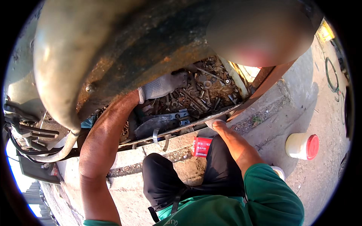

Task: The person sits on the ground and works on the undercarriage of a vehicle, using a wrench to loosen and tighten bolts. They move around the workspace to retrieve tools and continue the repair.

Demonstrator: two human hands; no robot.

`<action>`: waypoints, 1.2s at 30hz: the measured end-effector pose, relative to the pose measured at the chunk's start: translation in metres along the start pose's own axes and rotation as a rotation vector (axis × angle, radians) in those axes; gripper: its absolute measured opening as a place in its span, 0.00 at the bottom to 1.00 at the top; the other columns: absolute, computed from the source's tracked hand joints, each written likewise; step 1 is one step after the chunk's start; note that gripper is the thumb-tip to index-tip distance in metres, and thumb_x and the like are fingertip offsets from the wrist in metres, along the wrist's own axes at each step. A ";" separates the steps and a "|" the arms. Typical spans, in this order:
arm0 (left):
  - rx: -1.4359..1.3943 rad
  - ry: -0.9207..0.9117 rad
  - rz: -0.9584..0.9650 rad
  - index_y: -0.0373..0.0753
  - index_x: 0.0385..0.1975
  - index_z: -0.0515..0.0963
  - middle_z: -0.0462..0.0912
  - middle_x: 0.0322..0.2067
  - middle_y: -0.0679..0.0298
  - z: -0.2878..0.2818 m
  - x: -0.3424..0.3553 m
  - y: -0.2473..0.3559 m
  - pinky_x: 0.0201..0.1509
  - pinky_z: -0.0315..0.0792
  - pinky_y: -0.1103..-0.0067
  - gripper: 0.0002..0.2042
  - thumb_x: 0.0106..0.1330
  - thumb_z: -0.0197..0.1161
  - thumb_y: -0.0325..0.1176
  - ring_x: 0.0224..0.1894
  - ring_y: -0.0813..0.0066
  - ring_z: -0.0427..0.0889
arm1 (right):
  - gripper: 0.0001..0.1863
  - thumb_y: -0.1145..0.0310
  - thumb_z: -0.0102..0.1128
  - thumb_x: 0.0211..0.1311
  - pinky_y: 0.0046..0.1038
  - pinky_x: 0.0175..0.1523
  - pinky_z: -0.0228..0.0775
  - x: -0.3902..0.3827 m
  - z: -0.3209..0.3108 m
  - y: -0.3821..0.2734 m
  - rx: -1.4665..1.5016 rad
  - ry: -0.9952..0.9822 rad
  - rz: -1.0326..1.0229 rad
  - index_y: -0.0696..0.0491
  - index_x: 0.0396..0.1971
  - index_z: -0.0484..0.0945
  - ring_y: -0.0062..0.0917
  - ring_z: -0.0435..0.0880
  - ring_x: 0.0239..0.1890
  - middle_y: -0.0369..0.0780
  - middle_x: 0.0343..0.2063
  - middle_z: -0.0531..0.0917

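Observation:
My left hand, in a grey knitted glove with dark, dirty fingers, reaches into a long metal tray of loose hardware. Its fingers are bent down together among rusty bolts; whatever lies between them is hidden. Around it are nuts, washers and a thin metal rod. A flat, dark metal plate lies at the tray's near side. My right hand is at the tray's near right edge, its fingers hidden by the rim.
A large, curved, rusty metal body overhangs the tray closely. A red box stands on the ground near my knees. To the right are a white bucket with a red lid and a dark hose. Black cables run at left.

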State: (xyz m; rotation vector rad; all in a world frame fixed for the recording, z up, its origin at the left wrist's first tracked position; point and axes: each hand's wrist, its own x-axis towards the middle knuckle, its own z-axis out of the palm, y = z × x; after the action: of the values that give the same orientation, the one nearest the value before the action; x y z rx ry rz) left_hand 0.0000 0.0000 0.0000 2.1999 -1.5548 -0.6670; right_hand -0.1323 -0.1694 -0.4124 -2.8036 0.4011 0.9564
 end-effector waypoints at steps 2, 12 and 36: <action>-0.055 -0.108 -0.038 0.43 0.54 0.82 0.86 0.48 0.57 -0.007 -0.016 0.001 0.53 0.79 0.73 0.16 0.66 0.66 0.32 0.49 0.67 0.85 | 0.23 0.58 0.42 0.72 0.49 0.66 0.62 -0.001 -0.005 -0.023 -0.019 0.026 -0.061 0.47 0.58 0.80 0.37 0.72 0.67 0.41 0.64 0.76; 0.441 -0.067 -0.158 0.41 0.47 0.84 0.85 0.43 0.57 0.042 -0.066 0.021 0.54 0.78 0.68 0.21 0.53 0.71 0.41 0.48 0.57 0.84 | 0.24 0.54 0.42 0.71 0.47 0.66 0.63 0.037 0.031 -0.041 0.043 0.143 -0.133 0.48 0.57 0.80 0.37 0.74 0.65 0.42 0.61 0.78; 0.316 0.640 -0.541 0.42 0.54 0.80 0.85 0.44 0.54 0.008 -0.072 -0.078 0.53 0.77 0.70 0.20 0.62 0.70 0.40 0.46 0.58 0.85 | 0.26 0.47 0.38 0.70 0.43 0.65 0.65 0.046 0.050 -0.019 0.082 0.349 -0.118 0.45 0.48 0.84 0.35 0.81 0.55 0.35 0.52 0.85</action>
State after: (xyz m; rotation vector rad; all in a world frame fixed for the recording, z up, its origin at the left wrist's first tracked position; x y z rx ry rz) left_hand 0.0358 0.0932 -0.0366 2.7163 -0.7814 0.1858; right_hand -0.1204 -0.1494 -0.4787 -2.8794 0.3016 0.4153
